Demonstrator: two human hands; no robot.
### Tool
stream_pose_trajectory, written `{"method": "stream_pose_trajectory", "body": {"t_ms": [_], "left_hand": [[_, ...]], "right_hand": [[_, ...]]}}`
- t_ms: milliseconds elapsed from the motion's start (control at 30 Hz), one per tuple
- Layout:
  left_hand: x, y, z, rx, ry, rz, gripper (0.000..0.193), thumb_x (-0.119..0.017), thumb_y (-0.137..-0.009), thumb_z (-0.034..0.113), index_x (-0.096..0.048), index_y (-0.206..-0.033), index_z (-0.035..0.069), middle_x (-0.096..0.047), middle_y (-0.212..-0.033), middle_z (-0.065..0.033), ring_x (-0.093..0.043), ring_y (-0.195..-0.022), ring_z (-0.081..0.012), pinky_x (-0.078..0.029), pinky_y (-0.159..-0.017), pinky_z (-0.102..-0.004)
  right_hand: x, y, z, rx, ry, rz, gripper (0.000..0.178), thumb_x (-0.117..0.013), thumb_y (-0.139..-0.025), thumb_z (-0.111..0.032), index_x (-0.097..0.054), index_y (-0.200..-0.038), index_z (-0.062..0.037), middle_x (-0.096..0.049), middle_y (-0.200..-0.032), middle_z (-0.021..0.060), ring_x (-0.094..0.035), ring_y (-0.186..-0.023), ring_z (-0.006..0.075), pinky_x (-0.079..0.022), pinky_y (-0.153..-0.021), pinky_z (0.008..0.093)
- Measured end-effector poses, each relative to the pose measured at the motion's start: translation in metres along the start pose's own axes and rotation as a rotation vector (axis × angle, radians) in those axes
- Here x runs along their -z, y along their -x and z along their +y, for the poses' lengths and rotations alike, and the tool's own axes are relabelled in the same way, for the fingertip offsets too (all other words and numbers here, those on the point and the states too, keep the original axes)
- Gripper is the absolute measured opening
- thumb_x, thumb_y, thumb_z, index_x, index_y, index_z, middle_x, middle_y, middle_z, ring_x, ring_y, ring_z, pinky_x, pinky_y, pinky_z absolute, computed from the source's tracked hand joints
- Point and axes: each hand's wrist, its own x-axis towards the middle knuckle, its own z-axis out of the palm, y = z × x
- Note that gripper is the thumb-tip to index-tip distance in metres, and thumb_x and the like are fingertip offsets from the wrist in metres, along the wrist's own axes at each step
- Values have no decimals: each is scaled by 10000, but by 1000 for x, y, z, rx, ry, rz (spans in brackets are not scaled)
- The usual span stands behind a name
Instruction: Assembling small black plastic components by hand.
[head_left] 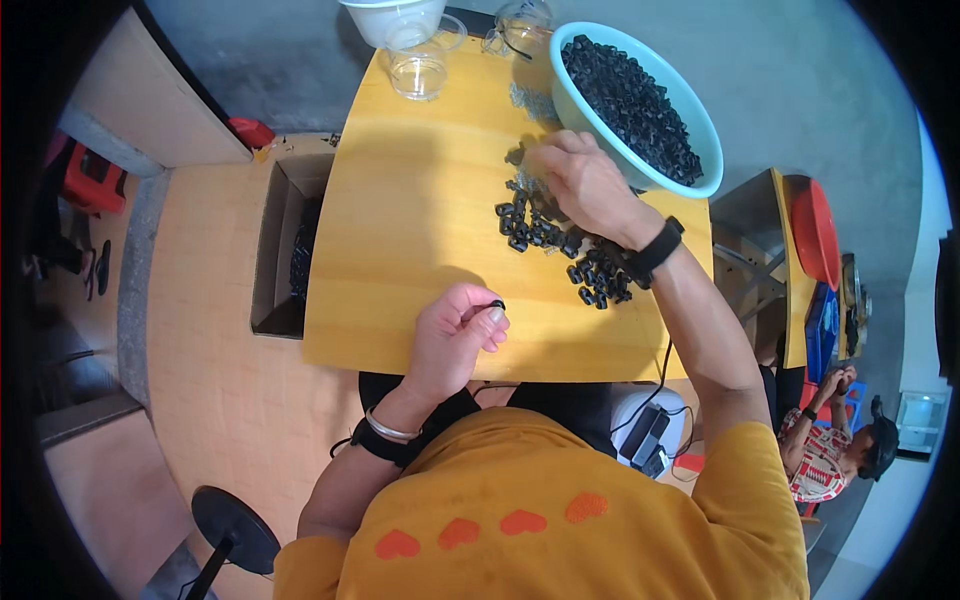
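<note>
L hand (455,332), well off pale-blue round plastic basin (577,108), pinches small black plastic part (498,304) — best held steady; R hand (592,185) blurred, grip unclear.

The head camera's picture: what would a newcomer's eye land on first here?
Most likely the big pale-blue basin heaped with small black parts, at the far right of the yellow table. Next, the loose black pieces in front of it, by the right hand. Then the left hand, near the front edge, pinching a small black piece.
</note>
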Motion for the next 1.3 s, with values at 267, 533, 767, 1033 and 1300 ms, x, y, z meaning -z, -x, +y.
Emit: {"method": "stream_pose_trajectory", "body": {"t_ms": [267, 533, 767, 1033, 1300], "left_hand": [[3, 1, 2, 56, 71, -36, 130, -520, -890, 88, -517, -973, -11, -609, -809, -97, -588, -698, -138, -490, -617, -258], [5, -1, -2, 36, 107, -40, 128, -519, -893, 93, -518, -974, -7, -611, -812, -88, -584, -700, -130, -489, -626, -255], [0, -2, 0, -2, -48, 11, 120, -511, -892, 100, -520, -958, 0, -609, -807, -86, -582, -694, -126, -490, -611, -253], [-3, -2, 0, -17, -56, 46, 152, -537, -889, 138, -538, -970, 10, -614, -789, -85, -588, -673, -129, -487, -591, -238], [-5, -2, 1, 2, -104, 63, 143, -546, -886, 149, -539, -950, 21, -612, -787, -81, -585, -669, -126, -484, -586, -230]], "right_hand": [[-8, -4, 4, -37, 35, -255, 388, -505, -754, -32, -556, -1134, -90, -516, -1124, 109, -438, -1065, 317, -374, -894, 410], [31, 42, 4, -153, -179, -190, 269, -553, -767, -41, -594, -1033, -20, -556, -1021, 126, -477, -996, 320, -396, -871, 385], [38, 87, 21, -244, -163, -179, 225, -550, -767, 12, -606, -985, 0, -551, -947, 129, -514, -884, 286, -442, -742, 347], [48, 132, 36, -292, -44, -137, 256, -561, -751, 23, -614, -999, -16, -545, -920, 128, -497, -904, 297, -432, -781, 353], [31, 104, 33, -87, -119, 58, 162, -595, -710, -42, -627, -870, -47, -560, -829, 114, -523, -861, 302, -436, -750, 398]]}}
